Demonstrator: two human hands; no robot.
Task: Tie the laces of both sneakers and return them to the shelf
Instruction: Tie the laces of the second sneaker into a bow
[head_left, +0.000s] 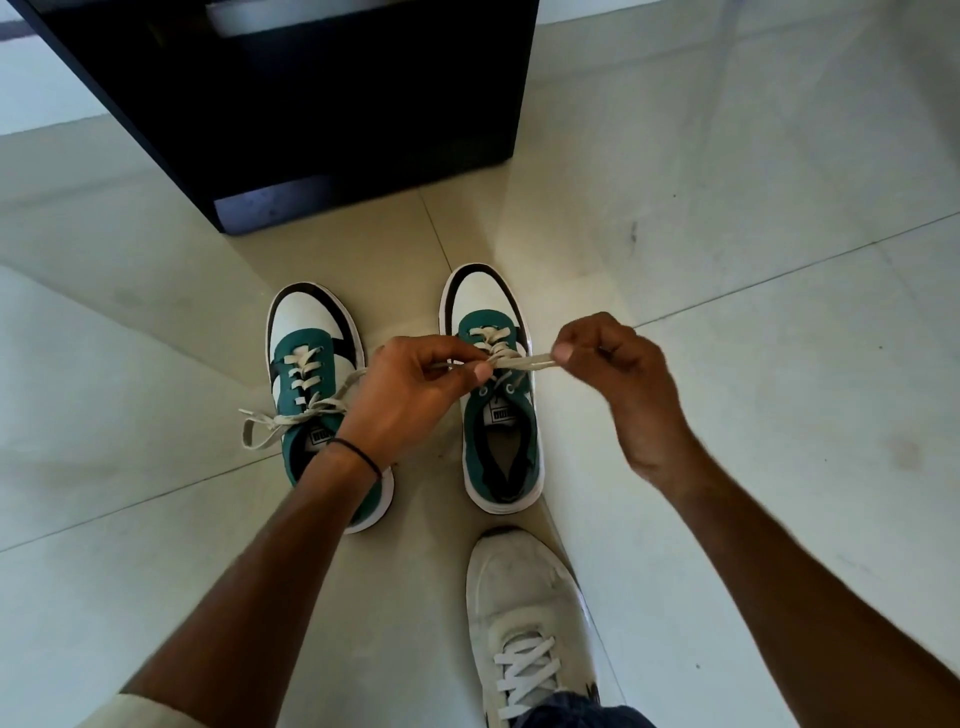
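Scene: two green sneakers side by side on tile, before a dark shelf (322, 104).
Left hand (410, 395): pinches lace over right sneaker (501, 415).
Right hand (613, 364): pinches lace (524, 361) end taut.
Left sneaker (317, 384): bow looks tied.
Handling: flat, soft lace likely slips; grip near ends.

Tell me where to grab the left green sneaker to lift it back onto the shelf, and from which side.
Grip the left green sneaker at its open collar, coming from above and behind the heel. The opening faces up toward you and gives fingers an edge to hook. Its laces trail loose to the left, so avoid lifting there.
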